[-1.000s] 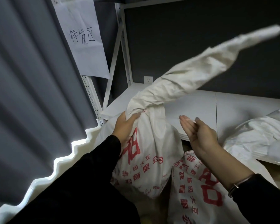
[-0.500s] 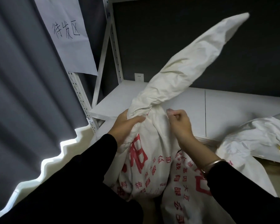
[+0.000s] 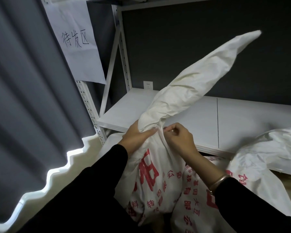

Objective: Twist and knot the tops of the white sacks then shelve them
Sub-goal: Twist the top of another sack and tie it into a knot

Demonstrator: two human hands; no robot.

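Left hand (image 3: 136,140): clamped round the neck of the sack (image 3: 151,179), fingers wrapped across the front of the gather. Firm grip.

Right hand (image 3: 180,142): fingers curled, thumb and forefinger pinching a narrow white strip (image 3: 163,142) right at the neck, touching my left fingertips. The strip runs down the sack's front. Can't tell if it's a tie or just a fold of the sack cloth. Bracelet (image 3: 220,180) on that wrist, black sleeves on both arms.

Sack position: upright in front of the shelf (image 3: 124,111), body below the shelf's front edge, red print facing me. Neck sits about level with that edge. The twisted top (image 3: 200,81) is a long tapered roll, tilted up and to the right over the shelf board, tip free in the air. No knot in it.

Second sack (image 3: 200,199): also in front of the shelf and below it, same red print, pressed against the one I'm holding.

Third sack (image 3: 267,152): crumpled, lying at the shelf's right end and hanging over its front edge.

Paper sign (image 3: 76,41) with handwritten characters hangs at the shelf's left post. Grey curtain (image 3: 23,98) left of the shelf. Wall socket (image 3: 147,84) behind the shelf, near its back left corner.
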